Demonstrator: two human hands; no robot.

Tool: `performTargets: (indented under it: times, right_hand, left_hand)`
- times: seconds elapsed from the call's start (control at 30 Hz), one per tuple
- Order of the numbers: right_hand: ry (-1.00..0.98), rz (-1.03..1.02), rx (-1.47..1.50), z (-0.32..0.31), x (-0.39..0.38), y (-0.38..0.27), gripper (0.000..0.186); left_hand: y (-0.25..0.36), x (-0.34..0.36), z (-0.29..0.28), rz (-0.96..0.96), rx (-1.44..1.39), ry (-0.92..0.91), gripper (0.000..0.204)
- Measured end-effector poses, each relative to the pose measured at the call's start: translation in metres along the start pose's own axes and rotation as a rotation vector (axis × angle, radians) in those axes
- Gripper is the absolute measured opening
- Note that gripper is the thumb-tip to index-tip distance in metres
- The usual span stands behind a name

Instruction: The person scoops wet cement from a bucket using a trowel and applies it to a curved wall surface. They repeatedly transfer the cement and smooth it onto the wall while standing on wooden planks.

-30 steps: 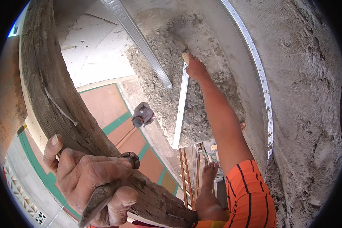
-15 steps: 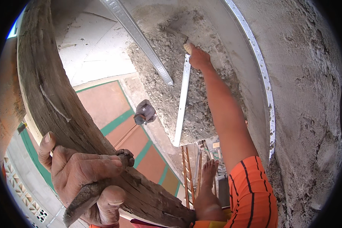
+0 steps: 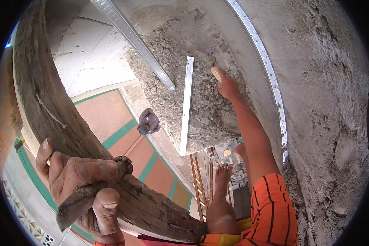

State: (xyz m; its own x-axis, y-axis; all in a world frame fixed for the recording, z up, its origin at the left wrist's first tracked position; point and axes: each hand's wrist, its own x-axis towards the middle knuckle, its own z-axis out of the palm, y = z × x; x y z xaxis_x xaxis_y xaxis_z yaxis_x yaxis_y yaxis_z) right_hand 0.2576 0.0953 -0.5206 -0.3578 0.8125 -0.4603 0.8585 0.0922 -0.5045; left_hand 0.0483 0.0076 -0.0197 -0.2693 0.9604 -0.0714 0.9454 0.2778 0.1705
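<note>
My right hand [image 3: 226,86] grips a trowel [image 3: 217,73] by its pale handle over a board of grey, crumbly mortar [image 3: 211,123]. A loose metal strip [image 3: 187,102] lies on the mortar just left of the trowel, and a longer metal bar [image 3: 139,41] reaches down from above. At the lower left, my left hand [image 3: 76,176] is curled on a dark, crusted tool [image 3: 71,207], against a rough wooden beam [image 3: 53,102]; the tool's working end is hard to make out.
A plastered wall [image 3: 320,115] with a perforated metal strip [image 3: 274,86] runs along the right. Below are wooden ladder-like rails [image 3: 199,192], bare feet [image 3: 221,197], a floor with green-bordered panels [image 3: 100,110] and a small grey shape [image 3: 148,121] I cannot identify.
My right hand and trowel have moved right and slightly down from the loose strip's upper end, which now shows uncovered. The scene has shifted slightly left in the picture.
</note>
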Motion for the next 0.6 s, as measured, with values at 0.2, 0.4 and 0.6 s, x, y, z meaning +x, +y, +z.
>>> performTargets:
  times: [0.2,0.4,0.6]
  right_hand:
    - [0.004,0.21,-0.015,0.025,-0.025,0.001,0.089]
    - [-0.01,0.073,-0.02,0.048,-0.082,0.018,0.093]
    - [0.081,0.168,-0.003,0.033,-0.118,0.049,0.093]
  left_hand:
    - [0.004,-0.003,0.002,-0.043,-0.001,0.038,0.066]
    - [0.004,0.0,0.001,0.005,0.008,0.033,0.066]
    - [0.0,-0.002,0.003,0.04,0.01,0.066,0.065]
